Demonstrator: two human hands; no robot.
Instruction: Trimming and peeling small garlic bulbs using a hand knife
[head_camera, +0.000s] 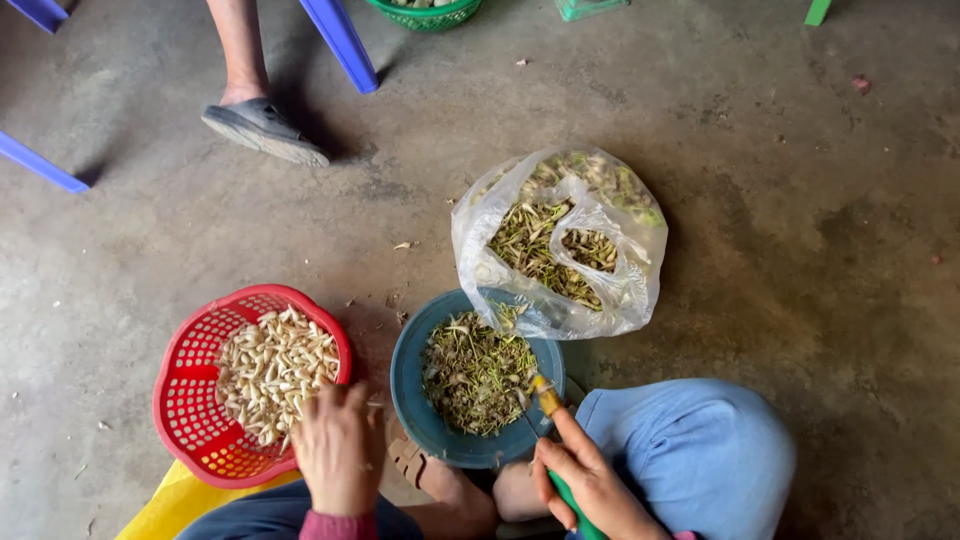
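Note:
My left hand (338, 447) hovers at the near right rim of a red plastic basket (190, 400) holding a heap of pale peeled bulbs (272, 368); its fingers are curled, and whether it holds a piece I cannot tell. My right hand (590, 485) grips a small knife with a green handle (560, 470), its yellowish tip over the near edge of a blue-green bowl (408, 385) filled with green-brown trimmings (478, 372). A clear plastic bag (560, 245) of untrimmed bulbs and stalks leans on the bowl's far rim.
I sit on a concrete floor, my knee in blue cloth (690, 450) at the right. Another person's foot in a grey sandal (262, 128) rests at the upper left among blue chair legs (340, 42). A green basket (428, 12) stands at the top edge.

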